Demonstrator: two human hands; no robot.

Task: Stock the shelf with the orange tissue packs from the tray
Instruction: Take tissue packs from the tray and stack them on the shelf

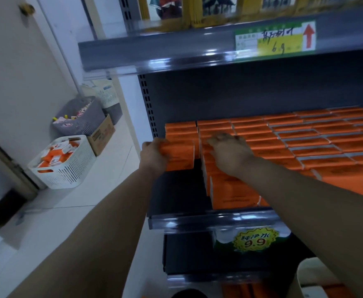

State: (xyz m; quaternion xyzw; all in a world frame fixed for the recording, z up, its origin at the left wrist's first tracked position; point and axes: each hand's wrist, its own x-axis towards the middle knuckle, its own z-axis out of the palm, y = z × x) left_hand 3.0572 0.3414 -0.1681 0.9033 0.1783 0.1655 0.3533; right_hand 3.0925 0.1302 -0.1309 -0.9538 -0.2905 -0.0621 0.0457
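Note:
Rows of orange tissue packs (pixel 305 138) fill the dark shelf (pixel 176 196) from the right side to near its left end. My left hand (pixel 153 154) grips an orange pack (pixel 180 157) by its left side, upright in the leftmost column. My right hand (pixel 230 151) rests palm-down on the tops of the packs in the neighbouring column, fingers slightly curled. A narrow gap shows between the two columns. The front left part of the shelf is bare.
A white slotted basket (pixel 68 171) with orange and white packs stands on the floor at left, beside a cardboard box (pixel 102 137) and a grey basket (pixel 79 117). An upper shelf edge carries a price label (pixel 275 39). Another white container (pixel 318 278) sits bottom right.

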